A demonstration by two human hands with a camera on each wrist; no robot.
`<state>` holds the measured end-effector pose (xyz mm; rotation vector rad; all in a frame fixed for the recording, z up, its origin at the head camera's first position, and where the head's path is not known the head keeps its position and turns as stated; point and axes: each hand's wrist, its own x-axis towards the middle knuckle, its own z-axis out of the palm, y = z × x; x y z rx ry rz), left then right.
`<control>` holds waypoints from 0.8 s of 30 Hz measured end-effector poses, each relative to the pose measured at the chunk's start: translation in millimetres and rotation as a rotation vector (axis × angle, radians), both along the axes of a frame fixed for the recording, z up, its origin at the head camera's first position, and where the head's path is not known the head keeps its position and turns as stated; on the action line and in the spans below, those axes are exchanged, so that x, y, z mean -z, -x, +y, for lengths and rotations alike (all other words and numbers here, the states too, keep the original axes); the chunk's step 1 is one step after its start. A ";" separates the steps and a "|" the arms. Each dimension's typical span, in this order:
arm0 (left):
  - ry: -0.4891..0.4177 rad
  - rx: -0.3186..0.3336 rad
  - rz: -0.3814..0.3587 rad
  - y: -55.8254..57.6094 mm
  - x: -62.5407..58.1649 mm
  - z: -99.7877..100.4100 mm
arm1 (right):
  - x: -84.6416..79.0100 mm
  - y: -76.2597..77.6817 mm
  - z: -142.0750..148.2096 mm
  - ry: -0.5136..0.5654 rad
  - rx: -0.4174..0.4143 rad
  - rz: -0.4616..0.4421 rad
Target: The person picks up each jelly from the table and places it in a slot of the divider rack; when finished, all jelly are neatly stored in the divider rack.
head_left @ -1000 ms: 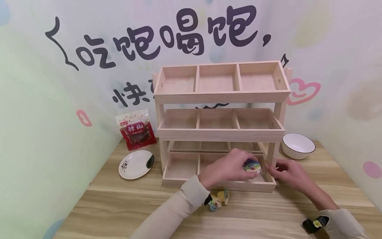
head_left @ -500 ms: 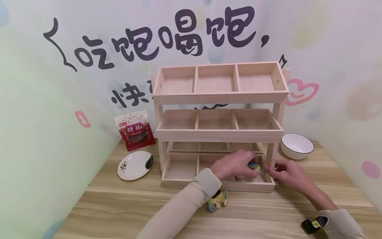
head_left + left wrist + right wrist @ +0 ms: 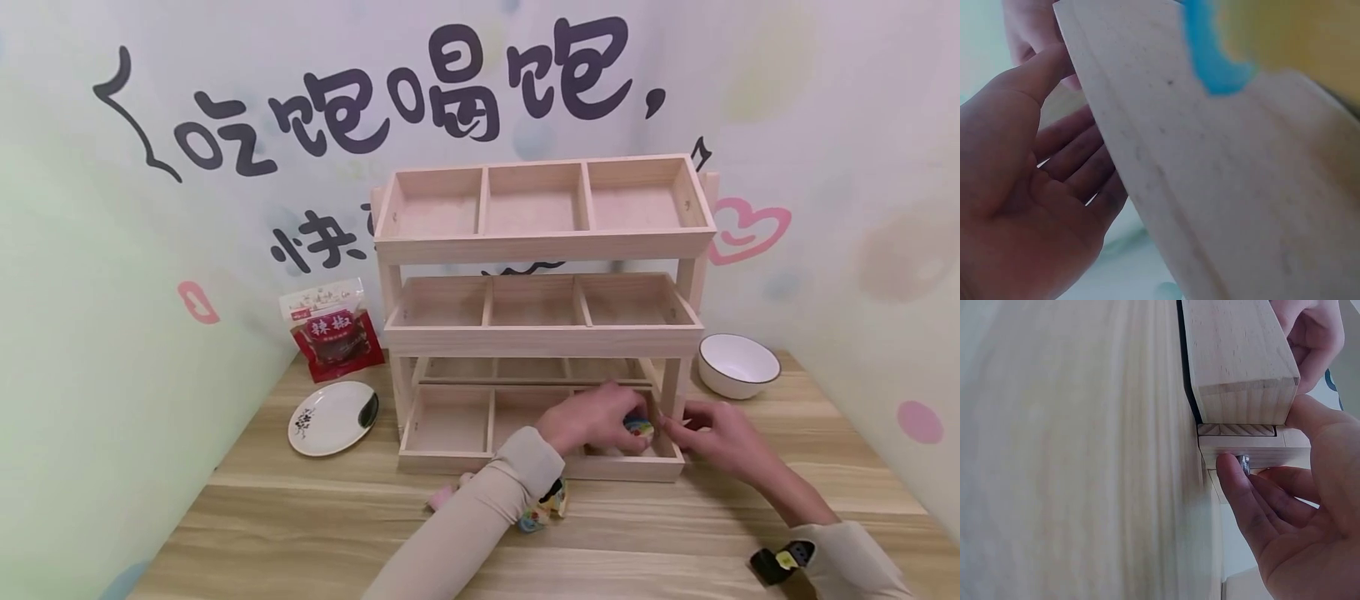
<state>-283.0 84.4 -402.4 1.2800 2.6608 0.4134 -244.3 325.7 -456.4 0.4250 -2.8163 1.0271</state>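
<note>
A three-tier wooden rack (image 3: 543, 248) with divided trays stands on the table. My left hand (image 3: 596, 417) reaches into the bottom tray's right compartment. Its fingers and thumb hold a small round cup with a colourful printed lid (image 3: 638, 430), partly hidden by the hand. In the left wrist view, the tray's front board (image 3: 1166, 162) covers the left fingertips. My right hand (image 3: 712, 437) grips the rack's right side at the bottom tray. In the right wrist view, its thumb rests against the wood and a fingertip lies beside a metal bolt (image 3: 1244, 464).
Small colourful cups (image 3: 534, 519) and a pink item (image 3: 441, 497) lie on the table before the rack, partly behind the left sleeve. An oval plate (image 3: 330, 417) and a red chilli bag (image 3: 335, 337) stand left. A white bowl (image 3: 738, 367) sits right.
My left hand has moved right and lower into the compartment with the cup. The pink item has come into view beside the sleeve. My right hand keeps its hold on the rack.
</note>
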 end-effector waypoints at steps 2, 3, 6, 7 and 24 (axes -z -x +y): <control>-0.004 0.013 -0.002 1.5 0.4 -1.5 | -1.1 -0.3 -1.4 0.003 -0.002 0.003; -0.005 0.020 -0.002 2.2 0.4 -2.2 | -1.4 -0.3 -1.8 0.004 -0.002 0.004; 0.002 0.041 -0.005 3.8 0.2 -4.3 | -1.5 -0.3 -2.6 0.006 -0.001 0.010; 0.004 0.048 -0.004 4.1 0.0 -5.0 | -1.1 -0.2 -2.6 0.005 -0.001 0.012; 0.040 0.121 0.010 0.8 -1.2 -15.1 | 0.9 1.1 -0.9 0.003 0.000 0.017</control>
